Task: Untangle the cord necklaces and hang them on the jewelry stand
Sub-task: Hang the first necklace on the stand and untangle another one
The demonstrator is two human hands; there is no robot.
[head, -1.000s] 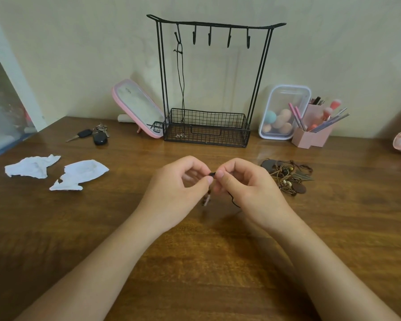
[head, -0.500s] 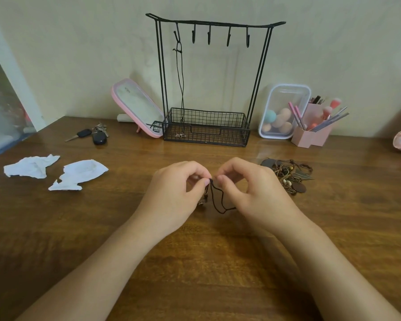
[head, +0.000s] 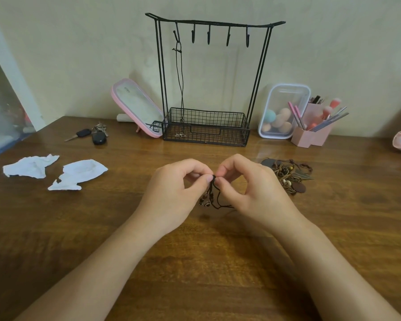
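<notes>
The black cord necklace (head: pixel 210 192) hangs between the left hand (head: pixel 176 195) and right hand (head: pixel 257 195), each pinching its top with curled thumb and forefinger. Below the fingertips dangle thin dark strands, some ending in small beads, one looping toward the right palm. The jewelry stand (head: pixel 206 128) stands beyond both hands.

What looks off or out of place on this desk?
Two crumpled white paper scraps lie loose on the table at left, unrelated to the jewelry. At right, a pile of cord necklaces sits tangled. Nothing looks spilled or broken; the jewelry stand stands upright.
</notes>
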